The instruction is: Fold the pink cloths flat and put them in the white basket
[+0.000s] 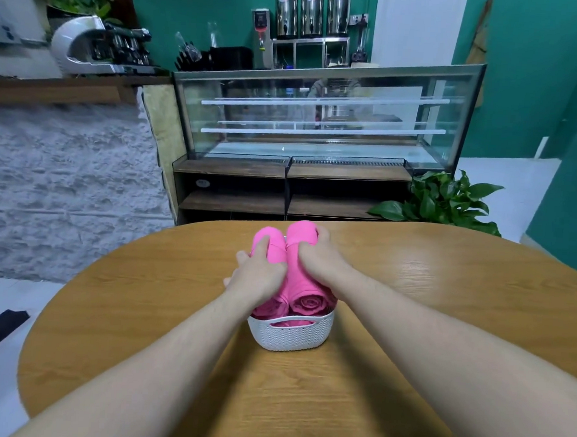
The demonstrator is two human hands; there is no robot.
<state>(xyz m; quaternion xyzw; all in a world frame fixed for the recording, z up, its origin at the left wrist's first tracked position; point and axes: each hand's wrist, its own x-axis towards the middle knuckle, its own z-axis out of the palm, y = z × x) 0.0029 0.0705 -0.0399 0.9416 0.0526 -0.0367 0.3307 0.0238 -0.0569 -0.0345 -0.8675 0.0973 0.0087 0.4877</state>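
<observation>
**Rolled pink cloths being pressed into the white basket**

While the white basket (290, 336) stands near the middle of the wooden worktop (443, 312), two rolled pink cloths are held in it side by side, their spiral ends facing the camera just above the near rim. The left cloth (273, 251) is gripped from above by the left hand (260, 277), whose fingers are curled over the roll. The right cloth (304, 236) is gripped by the right hand (318, 264), with fingers wrapped round its far end. A further layer of pink fabric can be seen through the basket's handle slot, below the two rolls; how many cloths lie there cannot be told.

It is judged that the cloths are being seated in the basket, and that the task is near its end. Several things could go wrong from here. The cloths are seen rolled rather than folded flat, so the wording of the task may not be met. The rolls stand well above the rim and reach past the far edge, so they could spring up or tip out once released. If too much downward force is applied on the far side, the light basket could be tilted or pushed across the smooth worktop. A loose roll could also be unwound if it is dragged as the hands are lifted away.
</observation>
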